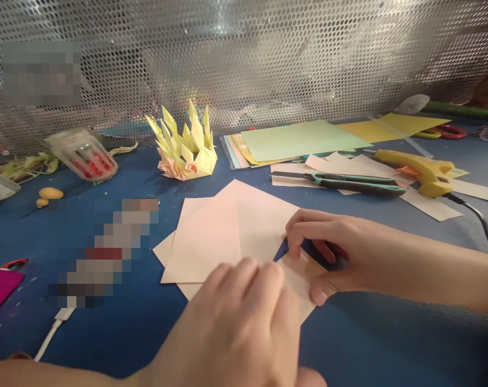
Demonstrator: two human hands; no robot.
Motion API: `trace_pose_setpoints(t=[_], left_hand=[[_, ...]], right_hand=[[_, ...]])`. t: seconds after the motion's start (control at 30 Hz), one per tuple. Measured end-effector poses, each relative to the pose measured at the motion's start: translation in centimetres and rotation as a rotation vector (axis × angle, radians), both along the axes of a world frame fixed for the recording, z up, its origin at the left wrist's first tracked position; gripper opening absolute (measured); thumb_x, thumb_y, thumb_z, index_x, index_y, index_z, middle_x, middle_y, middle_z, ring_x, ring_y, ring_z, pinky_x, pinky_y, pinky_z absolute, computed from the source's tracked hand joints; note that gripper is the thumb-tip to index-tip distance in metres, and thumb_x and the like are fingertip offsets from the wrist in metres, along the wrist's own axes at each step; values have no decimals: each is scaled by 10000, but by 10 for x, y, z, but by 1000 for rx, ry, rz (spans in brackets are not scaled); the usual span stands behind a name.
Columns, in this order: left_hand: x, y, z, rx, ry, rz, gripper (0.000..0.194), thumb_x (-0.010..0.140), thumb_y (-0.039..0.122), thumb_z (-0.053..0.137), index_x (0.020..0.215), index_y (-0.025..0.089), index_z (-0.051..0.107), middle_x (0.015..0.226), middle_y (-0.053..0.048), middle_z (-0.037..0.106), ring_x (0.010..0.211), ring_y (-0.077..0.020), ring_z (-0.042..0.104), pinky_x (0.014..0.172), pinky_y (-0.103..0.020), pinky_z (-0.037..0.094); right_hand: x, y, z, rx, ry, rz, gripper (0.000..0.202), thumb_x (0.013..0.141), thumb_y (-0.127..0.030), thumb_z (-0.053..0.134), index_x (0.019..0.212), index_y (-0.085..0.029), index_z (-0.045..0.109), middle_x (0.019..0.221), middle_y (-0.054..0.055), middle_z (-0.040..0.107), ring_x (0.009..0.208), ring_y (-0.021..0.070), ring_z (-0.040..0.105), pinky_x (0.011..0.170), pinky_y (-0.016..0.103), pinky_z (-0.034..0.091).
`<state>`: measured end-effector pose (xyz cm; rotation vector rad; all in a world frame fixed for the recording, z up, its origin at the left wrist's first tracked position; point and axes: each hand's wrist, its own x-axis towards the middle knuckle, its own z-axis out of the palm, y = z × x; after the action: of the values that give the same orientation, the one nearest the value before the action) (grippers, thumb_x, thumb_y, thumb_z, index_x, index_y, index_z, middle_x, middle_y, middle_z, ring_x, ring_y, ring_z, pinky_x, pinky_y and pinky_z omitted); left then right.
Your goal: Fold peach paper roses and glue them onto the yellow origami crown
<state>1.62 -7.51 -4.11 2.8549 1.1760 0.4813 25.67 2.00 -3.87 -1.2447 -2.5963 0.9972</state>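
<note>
Several overlapping pale pink paper sheets (207, 231) lie on the blue table (123, 333). My left hand (244, 317) is at the bottom centre, back upward and fingers bent, over the lower part of the papers; its fingertips are hidden. On the right, my right hand (328, 247) curves over a pale paper piece (300, 269), thumb on its lower right edge and fingers at its upper edge, with the thumb and fingers apart.
A yellow paper crown (191, 148) with pink roses stands behind the papers. Coloured sheets (300, 141), a green utility knife (357, 183) and a yellow glue gun (417, 166) lie back right. Left are a jar (85, 156) and a white cable (52, 333).
</note>
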Motion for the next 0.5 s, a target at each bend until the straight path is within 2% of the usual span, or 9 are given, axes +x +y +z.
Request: trace_pose_setpoints(t=[0.07,0.13,0.23,0.33,0.4,0.5], left_hand=[[1,7,-4,-25,25,67,443,806,358,847,1138,176,619,1087,-97,709,880,-284,683,728,-430,636],[3,11,-7,-103,46,111,522,803,382,847,1211,168,599,1125,-112,715,916,-299,698,765,-444,647],[4,14,-8,-212,2,118,486,802,348,821,1208,196,600,1105,-92,729,916,-286,717,762,-409,652],[3,20,-6,-232,-80,156,507,778,243,794,1240,225,585,1138,-76,716,950,-280,730,752,-389,650],[2,26,-4,-184,-73,154,422,797,162,739,1191,225,600,1120,-71,701,943,-286,728,736,-409,645],[0,34,-3,-38,-23,102,244,895,59,591,1083,214,610,1029,-54,683,879,-277,716,714,-428,625]], right_hand=[[1,1,0,0,8,2,433,685,-429,937,1028,-284,715,874,-38,658,645,125,569,539,228,443],[1,3,0,3,17,23,517,690,-469,933,1129,-305,717,891,-36,671,663,130,573,557,234,449],[2,5,0,-34,61,63,473,718,-438,919,1149,-345,747,1032,-23,691,784,142,637,641,237,495],[2,5,-2,-28,109,64,382,714,-379,919,1058,-320,762,1019,-26,690,839,150,659,676,239,508],[2,4,-2,54,156,55,320,736,-383,901,990,-278,737,967,-21,690,801,150,645,665,250,500],[2,4,-3,176,254,36,220,851,-421,805,895,-245,681,859,-10,689,719,153,617,632,269,477]])
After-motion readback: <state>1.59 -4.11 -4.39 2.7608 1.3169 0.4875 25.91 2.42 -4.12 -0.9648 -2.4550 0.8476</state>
